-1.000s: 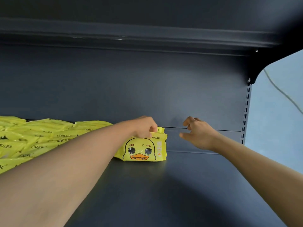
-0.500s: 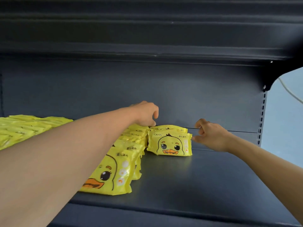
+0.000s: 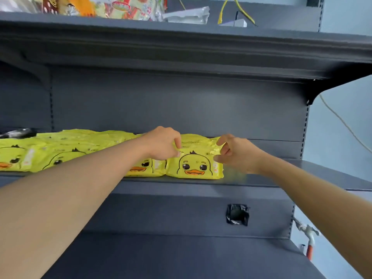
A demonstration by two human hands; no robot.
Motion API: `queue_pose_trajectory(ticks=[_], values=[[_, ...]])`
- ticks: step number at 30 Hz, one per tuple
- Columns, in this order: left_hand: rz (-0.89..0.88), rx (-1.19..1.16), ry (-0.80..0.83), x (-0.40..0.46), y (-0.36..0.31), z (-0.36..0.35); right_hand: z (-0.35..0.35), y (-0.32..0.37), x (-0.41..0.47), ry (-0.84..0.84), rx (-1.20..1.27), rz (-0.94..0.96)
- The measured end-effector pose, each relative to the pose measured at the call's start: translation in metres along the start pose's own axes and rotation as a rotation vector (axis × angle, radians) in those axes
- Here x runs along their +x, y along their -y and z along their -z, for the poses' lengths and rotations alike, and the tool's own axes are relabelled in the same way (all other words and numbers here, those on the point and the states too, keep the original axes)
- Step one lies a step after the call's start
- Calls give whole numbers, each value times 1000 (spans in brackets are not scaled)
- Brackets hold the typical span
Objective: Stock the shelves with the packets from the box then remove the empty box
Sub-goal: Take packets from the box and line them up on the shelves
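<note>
A row of yellow packets (image 3: 66, 150) printed with duck faces stands on the grey middle shelf (image 3: 261, 181). The rightmost duck packet (image 3: 195, 164) stands at the shelf's front edge. My left hand (image 3: 163, 143) pinches its top left corner. My right hand (image 3: 233, 152) touches its top right corner with curled fingers. Both forearms reach up from below. No box is in view.
Colourful snack bags (image 3: 128, 7) and a white packet (image 3: 187, 15) lie on the top shelf. The lower shelf (image 3: 181, 256) is bare, with a black taped hole (image 3: 237, 214) in its back panel. A tap (image 3: 308, 234) sticks out at the right. A dark object (image 3: 18, 132) lies far left.
The view has pulled back and down from the shelf. The rightmost packet now stands at the front edge, and both hands have closed in on its top corners.
</note>
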State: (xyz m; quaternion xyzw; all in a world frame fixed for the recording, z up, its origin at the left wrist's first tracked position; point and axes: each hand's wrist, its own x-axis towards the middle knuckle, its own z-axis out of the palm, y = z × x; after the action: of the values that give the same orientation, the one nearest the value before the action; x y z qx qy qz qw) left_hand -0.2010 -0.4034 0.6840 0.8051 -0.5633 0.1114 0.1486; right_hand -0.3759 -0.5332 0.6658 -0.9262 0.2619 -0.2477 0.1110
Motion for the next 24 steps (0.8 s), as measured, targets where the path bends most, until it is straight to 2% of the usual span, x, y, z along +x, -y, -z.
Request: queue_pose_trajectory(ticks=[3, 10, 17, 24], values=[[16, -27, 47, -41, 22, -8, -25, 34, -22, 55, 52, 19], [204, -41, 207, -128, 72, -37, -101, 79, -66, 277, 162, 85], [422, -72, 378, -206, 96, -102, -193, 80, -107, 530, 230, 122], [610, -136, 519, -298, 106, -177, -282, 74, -161, 727, 282, 70]])
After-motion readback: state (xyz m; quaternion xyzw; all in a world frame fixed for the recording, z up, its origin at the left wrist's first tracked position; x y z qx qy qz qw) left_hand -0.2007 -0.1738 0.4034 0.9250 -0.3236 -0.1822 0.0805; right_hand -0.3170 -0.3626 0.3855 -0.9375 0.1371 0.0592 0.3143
